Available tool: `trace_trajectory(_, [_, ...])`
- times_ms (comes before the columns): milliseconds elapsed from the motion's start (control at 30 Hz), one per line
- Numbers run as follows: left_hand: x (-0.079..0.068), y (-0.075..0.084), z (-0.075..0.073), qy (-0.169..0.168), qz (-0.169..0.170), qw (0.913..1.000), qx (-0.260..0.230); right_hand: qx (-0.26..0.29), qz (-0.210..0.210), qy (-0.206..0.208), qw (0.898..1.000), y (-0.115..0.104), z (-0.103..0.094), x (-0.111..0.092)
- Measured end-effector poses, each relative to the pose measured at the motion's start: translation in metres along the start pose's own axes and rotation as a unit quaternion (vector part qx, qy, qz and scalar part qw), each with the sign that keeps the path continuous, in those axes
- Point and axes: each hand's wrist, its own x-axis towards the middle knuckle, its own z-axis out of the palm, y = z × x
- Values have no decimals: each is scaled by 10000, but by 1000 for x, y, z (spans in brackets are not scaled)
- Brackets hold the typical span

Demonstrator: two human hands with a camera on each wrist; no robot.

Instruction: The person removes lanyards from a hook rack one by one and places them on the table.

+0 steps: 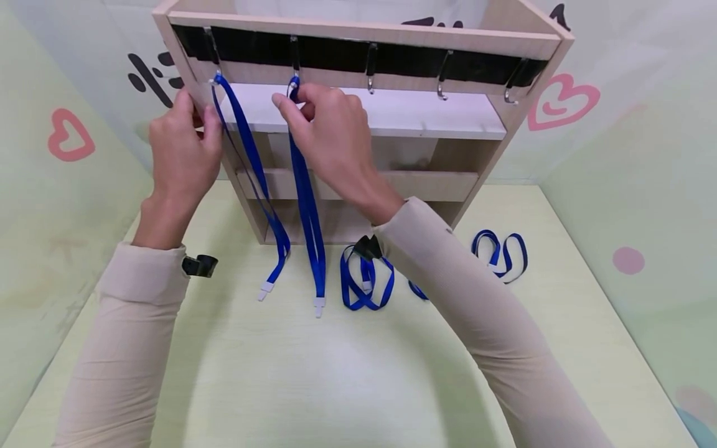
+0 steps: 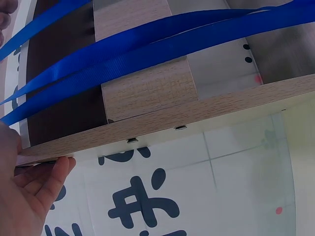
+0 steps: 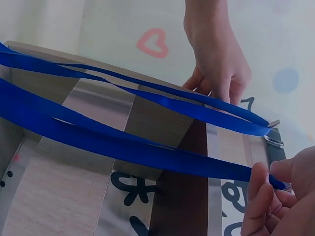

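In the head view, my left hand (image 1: 182,140) grips the shelf's left side panel (image 2: 162,110), fingers on its outer face. A blue lanyard (image 1: 249,149) hangs from the leftmost hook (image 1: 213,46), close to that hand. From the second hook (image 1: 294,53) hangs another blue lanyard (image 1: 307,218), its white clip (image 1: 319,305) low down. My right hand (image 1: 338,134) holds this lanyard near its top loop, thumb in front; the right wrist view shows curled fingers (image 3: 257,184) beside the loop, partly hiding it.
Several metal hooks line the black strip (image 1: 330,59) on the wooden shelf unit (image 1: 364,183). On the table (image 1: 313,379) lie a coiled blue lanyard (image 1: 353,302) and another farther right (image 1: 523,255). Part of one more (image 1: 417,290) shows beside my right sleeve (image 1: 465,298).
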Motion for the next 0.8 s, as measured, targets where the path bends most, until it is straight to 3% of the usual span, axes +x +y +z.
trace_trajectory(200, [0, 0, 0, -23, 24, 10000, -8, 432, 68, 23, 9990, -3, -1, 0])
trace_trajectory(367, [0, 0, 0, -6, 25, 10000, -20, 1003, -111, -120, 9948, -5, -4, -4])
trace_trajectory(800, [0, 1, -1, -19, 56, 10000, 44, 2520, -702, -600, 9633, -10, -19, -10])
